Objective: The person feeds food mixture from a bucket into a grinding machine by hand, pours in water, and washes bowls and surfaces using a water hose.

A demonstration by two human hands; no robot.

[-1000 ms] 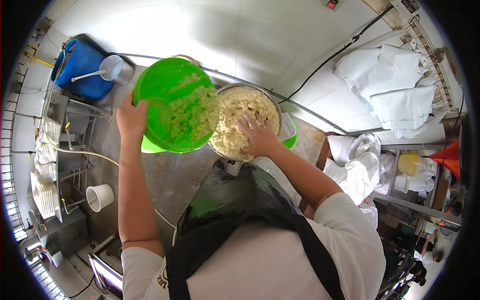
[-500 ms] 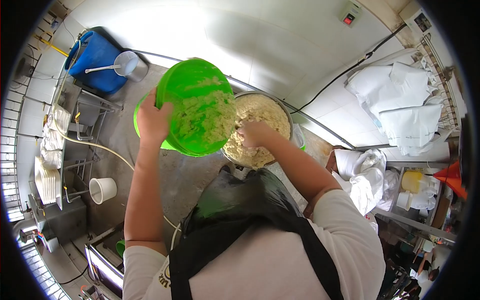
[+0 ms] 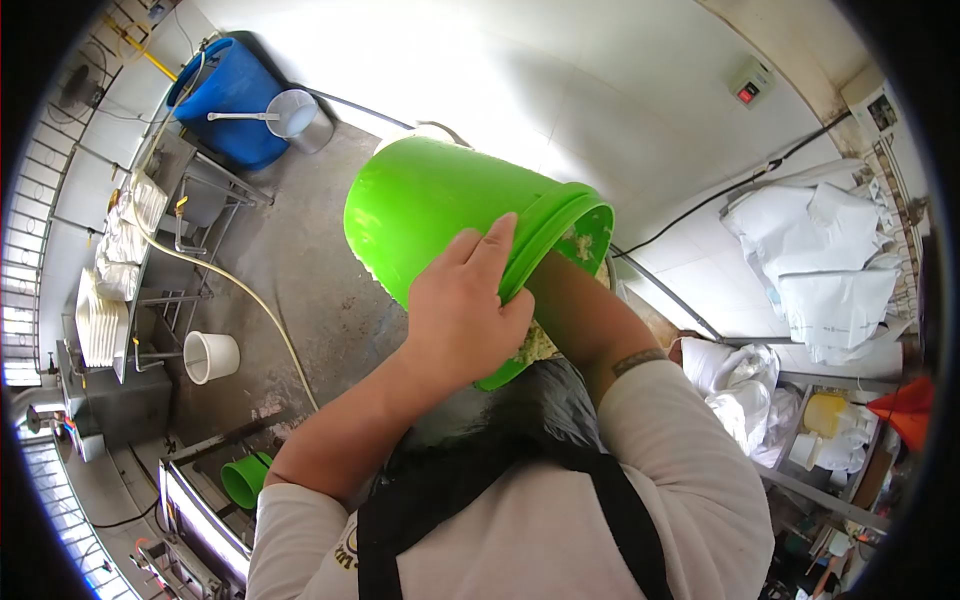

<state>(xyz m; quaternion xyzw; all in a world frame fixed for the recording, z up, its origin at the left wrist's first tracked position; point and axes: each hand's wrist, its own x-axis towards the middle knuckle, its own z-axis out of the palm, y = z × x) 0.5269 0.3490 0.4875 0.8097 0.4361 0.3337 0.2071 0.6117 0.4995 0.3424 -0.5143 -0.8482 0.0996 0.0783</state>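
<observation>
A large green bucket (image 3: 440, 200) is tipped on its side in front of me, its mouth facing right and toward me. My left hand (image 3: 465, 310) grips it at the rim, thumb near the opening and fingers stretched along the outside. My right forearm goes into the mouth, so the right hand is hidden inside. Bits of pale, crumbly dough (image 3: 583, 240) cling to the inner wall. Below the rim shows more of the dough mass; the round metal pan holding it is almost wholly covered by the bucket.
A blue barrel (image 3: 235, 105) and a grey pail (image 3: 300, 122) with a long-handled scoop stand back left. A white bucket (image 3: 212, 358) and a hose (image 3: 255, 290) are on the floor at left. White sacks (image 3: 735, 385) lie right, below hanging white sheets (image 3: 815, 270).
The green bucket has turned from showing its inside to showing its outer side, now over the pan. My left hand moved right with it. My right hand went from the dough into the bucket.
</observation>
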